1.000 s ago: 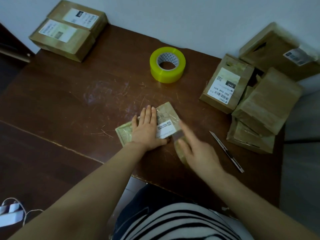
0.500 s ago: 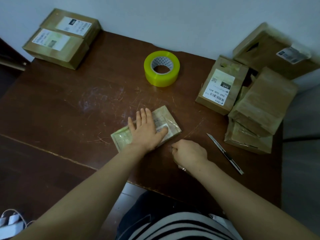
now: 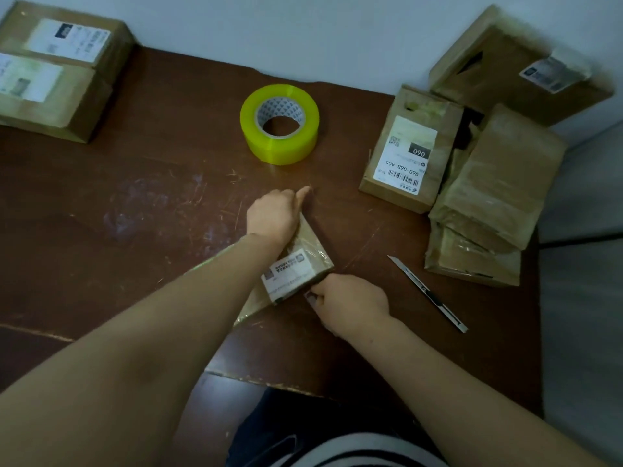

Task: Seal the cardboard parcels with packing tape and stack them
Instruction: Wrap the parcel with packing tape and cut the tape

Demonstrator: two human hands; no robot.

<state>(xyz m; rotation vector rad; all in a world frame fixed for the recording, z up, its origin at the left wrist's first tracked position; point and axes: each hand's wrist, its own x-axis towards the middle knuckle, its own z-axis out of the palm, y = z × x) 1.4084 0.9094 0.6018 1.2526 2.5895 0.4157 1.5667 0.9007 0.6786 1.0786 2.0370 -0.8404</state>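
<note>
L hand (image 3: pixel 274 217) curled over far end of small parcel (image 3: pixel 305 264), R hand (image 3: pixel 350 303) pinching its near corner; tape roll (image 3: pixel 279 124) sits beyond on worktop (image 3: pixel 151 197).

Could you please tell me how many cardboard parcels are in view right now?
7 visible: two parcels far left; one parcel held by the left hand and right hand; four piled right. That pile may hide more.

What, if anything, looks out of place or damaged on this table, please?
The large parcel in the far right corner has a triangular gap in its top and a peeling label. The parcels beside it lie in a skewed, overlapping heap. A cutter lies loose near the right hand, apparently blade out.
</note>
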